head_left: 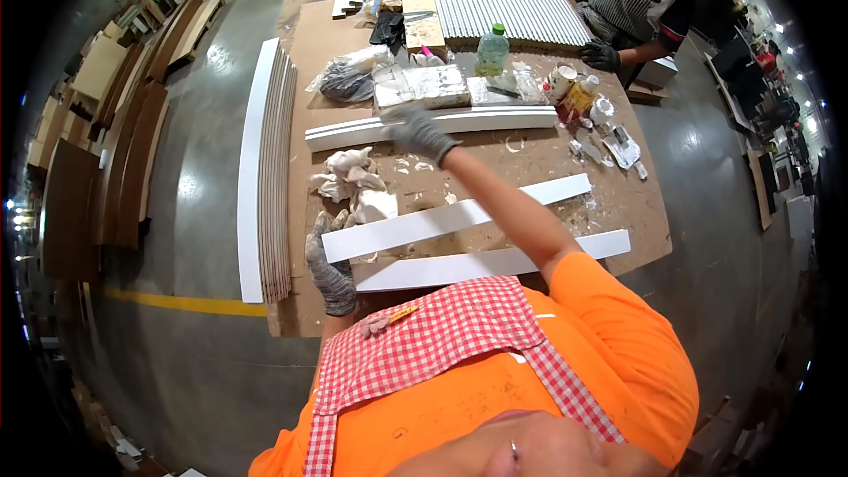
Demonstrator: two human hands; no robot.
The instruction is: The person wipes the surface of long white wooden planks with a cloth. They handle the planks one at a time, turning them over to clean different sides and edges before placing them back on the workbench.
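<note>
My left hand (330,267), in a grey knit glove, holds the left end of a white board (459,216). The board's end covers part of the palm, while the fingertips show beyond its edge. Closer to my body lies a second white board (495,267). My right arm stretches forward across the table. The gloved right hand (422,135) is over a white grooved strip (512,119), close to a white-smeared block (422,87); motion blurs its fingers. Crumpled white rags (355,181) lie between my hands.
Stacked white boards (256,177) line the table's left edge. A green-capped bottle (492,51), a plastic bag (352,75) and small containers (579,99) stand beyond the strip. Across the table, a co-worker's gloved hand (601,56) is by a row of white strips (503,0).
</note>
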